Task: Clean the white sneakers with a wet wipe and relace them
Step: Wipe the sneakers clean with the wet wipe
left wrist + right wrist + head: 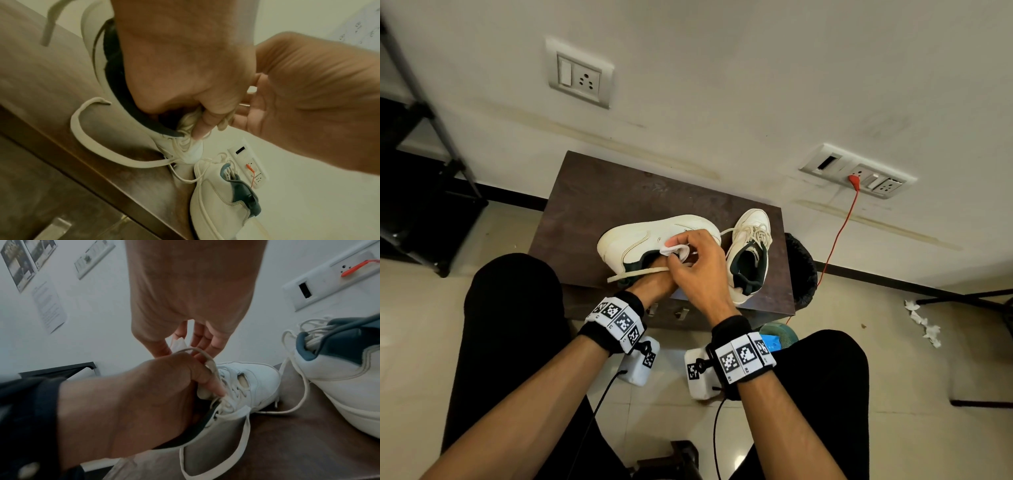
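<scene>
Two white sneakers with dark green collars lie on a dark brown table [592, 205]. The nearer sneaker [650, 236] lies on its side with its toe to the left. My left hand [654, 282] reaches into its collar and grips the tongue and laces [191, 123], with one lace looped over a finger [207, 360]. My right hand [683, 251] hovers just above and pinches a crumpled white wet wipe [674, 249] against the sneaker's side. A flat lace end [637, 273] trails over the table's front edge. The second sneaker [751, 253] stands to the right, laced.
A black bin [803, 270] stands against the table's right side. A red cable [839, 233] runs down from a wall socket [859, 174]. Crumpled used wipes [924, 323] lie on the floor at the right. A black rack [421, 205] stands at the left.
</scene>
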### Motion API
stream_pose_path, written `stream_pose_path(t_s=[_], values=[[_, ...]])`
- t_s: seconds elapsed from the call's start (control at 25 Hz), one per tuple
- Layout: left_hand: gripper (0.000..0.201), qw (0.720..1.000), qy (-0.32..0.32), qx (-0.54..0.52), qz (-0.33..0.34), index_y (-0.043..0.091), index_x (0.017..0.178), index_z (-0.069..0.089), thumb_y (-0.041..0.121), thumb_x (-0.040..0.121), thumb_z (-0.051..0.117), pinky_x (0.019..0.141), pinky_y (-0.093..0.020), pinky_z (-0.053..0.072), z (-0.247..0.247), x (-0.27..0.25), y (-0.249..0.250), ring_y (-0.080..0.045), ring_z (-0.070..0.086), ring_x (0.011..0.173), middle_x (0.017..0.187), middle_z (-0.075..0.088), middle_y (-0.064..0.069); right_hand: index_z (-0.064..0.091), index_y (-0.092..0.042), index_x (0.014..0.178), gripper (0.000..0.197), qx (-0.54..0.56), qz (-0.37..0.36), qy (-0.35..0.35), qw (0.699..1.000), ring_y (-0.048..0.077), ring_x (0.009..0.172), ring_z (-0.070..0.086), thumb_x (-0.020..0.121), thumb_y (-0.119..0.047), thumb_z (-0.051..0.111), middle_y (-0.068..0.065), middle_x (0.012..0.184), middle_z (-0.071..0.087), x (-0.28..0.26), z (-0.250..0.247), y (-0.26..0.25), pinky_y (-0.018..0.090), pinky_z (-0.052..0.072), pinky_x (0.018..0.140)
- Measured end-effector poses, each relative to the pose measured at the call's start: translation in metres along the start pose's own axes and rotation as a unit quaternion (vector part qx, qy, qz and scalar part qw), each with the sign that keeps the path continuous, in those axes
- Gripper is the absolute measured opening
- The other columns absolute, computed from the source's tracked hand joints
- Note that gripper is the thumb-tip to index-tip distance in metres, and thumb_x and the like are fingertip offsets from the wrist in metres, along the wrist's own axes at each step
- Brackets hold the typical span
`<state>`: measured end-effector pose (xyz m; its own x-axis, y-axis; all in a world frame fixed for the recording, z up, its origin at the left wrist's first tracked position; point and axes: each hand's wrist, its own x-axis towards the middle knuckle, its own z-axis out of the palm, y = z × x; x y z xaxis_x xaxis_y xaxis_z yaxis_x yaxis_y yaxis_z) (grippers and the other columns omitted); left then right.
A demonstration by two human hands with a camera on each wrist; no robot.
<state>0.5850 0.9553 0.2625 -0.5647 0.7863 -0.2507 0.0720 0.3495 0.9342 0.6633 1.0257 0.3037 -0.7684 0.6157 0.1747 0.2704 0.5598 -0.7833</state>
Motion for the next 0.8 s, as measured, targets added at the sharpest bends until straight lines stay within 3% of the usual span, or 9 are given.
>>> stream_pose_path(t_s=[0.08,0.12,0.24,0.36,0.52,0.64,0.72,0.8], values=[[0.013,0.992,0.061,-0.101,-0.034,0.010,0.116,0.062,0.009,0.105,0.055,0.097,-0.019,0.048,0.003,0.002,0.001,-0.022,0.059,0.116,0.114,0.065,-0.006,0.077,-0.022,0.094,0.016,-0.018,0.006,-0.015,1.000,0.006,0.098,0.065,0.081,-0.012,0.076,-0.006,0.100,0.072,0.008,0.004,-0.001,0.024,0.054,0.090],[0.020,0.980,0.096,-0.163,-0.055,0.006,0.124,0.062,0.009,0.106,0.054,0.100,-0.019,0.049,0.006,0.004,-0.002,-0.024,0.060,0.121,0.123,0.066,-0.010,0.078,-0.023,0.093,0.014,-0.023,0.013,-0.030,0.999,0.007,0.097,0.066,0.081,-0.014,0.076,-0.007,0.099,0.072,0.012,0.007,-0.002,0.028,0.056,0.089],[0.030,0.934,0.156,-0.291,-0.135,0.007,0.132,0.063,0.014,0.106,0.050,0.114,-0.041,0.045,0.009,-0.001,-0.001,-0.025,0.062,0.122,0.128,0.067,-0.010,0.079,-0.022,0.091,0.012,-0.024,0.046,-0.071,0.996,0.007,0.091,0.069,0.082,-0.015,0.075,-0.009,0.094,0.075,0.021,0.018,-0.004,0.035,0.060,0.086],[0.028,0.937,0.183,-0.265,-0.136,0.018,0.116,0.071,0.028,0.098,0.053,0.110,-0.054,0.049,0.008,0.001,-0.008,-0.029,0.068,0.115,0.117,0.074,-0.009,0.079,-0.021,0.090,0.013,-0.030,0.081,-0.110,0.990,0.011,0.086,0.070,0.080,-0.014,0.074,-0.008,0.089,0.075,0.034,0.024,-0.006,0.039,0.061,0.085],[0.042,0.919,0.203,-0.316,-0.121,0.020,0.118,0.071,0.040,0.086,0.053,0.107,-0.052,0.052,0.003,-0.004,-0.006,-0.028,0.068,0.116,0.119,0.074,-0.010,0.077,-0.021,0.094,0.023,-0.104,0.065,-0.165,0.979,0.019,0.089,0.069,0.074,-0.010,0.074,-0.006,0.087,0.072,0.053,0.028,-0.017,0.038,0.059,0.085],[0.034,0.920,0.190,-0.315,-0.132,0.022,0.121,0.070,0.018,0.093,0.050,0.104,-0.055,0.054,-0.003,-0.014,0.000,-0.027,0.069,0.113,0.116,0.075,-0.008,0.077,-0.023,0.095,0.027,-0.182,0.022,-0.195,0.963,0.023,0.092,0.069,0.074,-0.007,0.071,-0.003,0.091,0.073,0.064,0.033,-0.021,0.039,0.058,0.084],[0.035,0.923,0.200,-0.299,-0.135,0.024,0.107,0.074,0.003,0.095,0.048,0.101,-0.053,0.055,-0.008,-0.017,0.002,-0.025,0.070,0.107,0.108,0.076,-0.006,0.078,-0.023,0.091,0.022,-0.218,-0.019,-0.193,0.957,0.022,0.091,0.067,0.075,-0.011,0.070,-0.002,0.093,0.073,0.065,0.032,-0.018,0.042,0.058,0.081],[0.037,0.920,0.211,-0.305,-0.128,0.027,0.098,0.074,0.001,0.096,0.049,0.098,-0.046,0.057,-0.011,-0.021,0.010,-0.022,0.070,0.106,0.105,0.077,-0.003,0.079,-0.022,0.093,0.016,-0.205,-0.034,-0.153,0.966,0.018,0.088,0.064,0.079,-0.015,0.072,-0.001,0.093,0.071,0.059,0.026,-0.012,0.036,0.055,0.079]])
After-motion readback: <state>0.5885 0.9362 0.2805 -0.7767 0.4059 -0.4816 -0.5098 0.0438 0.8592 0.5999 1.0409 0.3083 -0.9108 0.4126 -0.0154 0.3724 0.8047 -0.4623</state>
